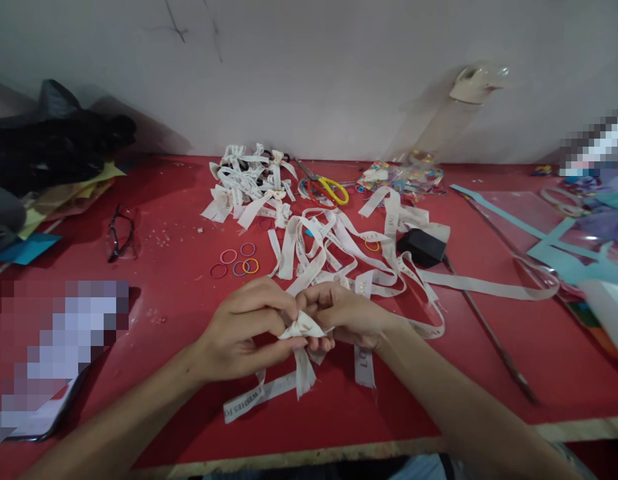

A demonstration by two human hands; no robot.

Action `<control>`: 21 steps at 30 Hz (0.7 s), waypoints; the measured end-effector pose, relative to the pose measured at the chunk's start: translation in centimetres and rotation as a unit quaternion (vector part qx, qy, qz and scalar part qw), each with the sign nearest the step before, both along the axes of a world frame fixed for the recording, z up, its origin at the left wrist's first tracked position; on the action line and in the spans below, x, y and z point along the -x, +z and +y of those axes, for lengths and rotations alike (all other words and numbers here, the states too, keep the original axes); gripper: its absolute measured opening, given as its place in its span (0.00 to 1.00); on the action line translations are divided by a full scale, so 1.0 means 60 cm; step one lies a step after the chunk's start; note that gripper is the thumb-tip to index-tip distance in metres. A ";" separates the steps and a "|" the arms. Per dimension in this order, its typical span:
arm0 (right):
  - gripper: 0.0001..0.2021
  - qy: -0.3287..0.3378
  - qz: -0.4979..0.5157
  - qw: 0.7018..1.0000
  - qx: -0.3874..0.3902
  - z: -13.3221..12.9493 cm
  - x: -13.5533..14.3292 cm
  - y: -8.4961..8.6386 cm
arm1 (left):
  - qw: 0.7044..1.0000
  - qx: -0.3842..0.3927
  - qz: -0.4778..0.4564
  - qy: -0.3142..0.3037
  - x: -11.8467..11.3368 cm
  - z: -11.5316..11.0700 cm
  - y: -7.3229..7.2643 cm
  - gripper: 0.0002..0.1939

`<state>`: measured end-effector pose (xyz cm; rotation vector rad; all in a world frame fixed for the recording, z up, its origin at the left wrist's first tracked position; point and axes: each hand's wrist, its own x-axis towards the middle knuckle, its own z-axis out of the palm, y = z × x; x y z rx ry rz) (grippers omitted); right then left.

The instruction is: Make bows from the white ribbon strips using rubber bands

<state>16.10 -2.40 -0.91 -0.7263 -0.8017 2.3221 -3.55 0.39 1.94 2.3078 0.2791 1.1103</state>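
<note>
Near the front of the red table, my left hand (pixel 243 327) and my right hand (pixel 346 313) meet around a white ribbon bow (pixel 305 326). The left fingers pinch its left side, while the right fingers close on its right side. Printed ribbon tails (pixel 261 398) hang down from it onto the table. Just behind my hands lies a tangle of long white printed ribbon (pixel 313 257). Several coloured elastic bands (pixel 229 256) are scattered to the left of that tangle. Part of the bow's middle is hidden by my fingers.
Behind the ribbons sit a heap of white bows (pixel 243 177) and red-and-yellow scissors (pixel 329 190). A black block (pixel 421 248) and a thin rod (pixel 493 340) lie to the right. At left are glasses (pixel 119 233) and a phone (pixel 63 413). A wall (pixel 299 80) closes off the back.
</note>
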 end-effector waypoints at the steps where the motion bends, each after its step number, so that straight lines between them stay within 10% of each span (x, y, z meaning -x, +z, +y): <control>1: 0.09 -0.001 -0.003 1.000 0.005 0.000 0.001 -0.001 | 1.000 0.002 0.003 0.000 0.000 0.000 0.000 0.09; 21: 0.16 -0.212 -0.032 0.971 -0.109 -0.015 0.030 0.017 | 0.973 0.171 -0.034 0.151 -0.002 -0.001 -0.017 0.13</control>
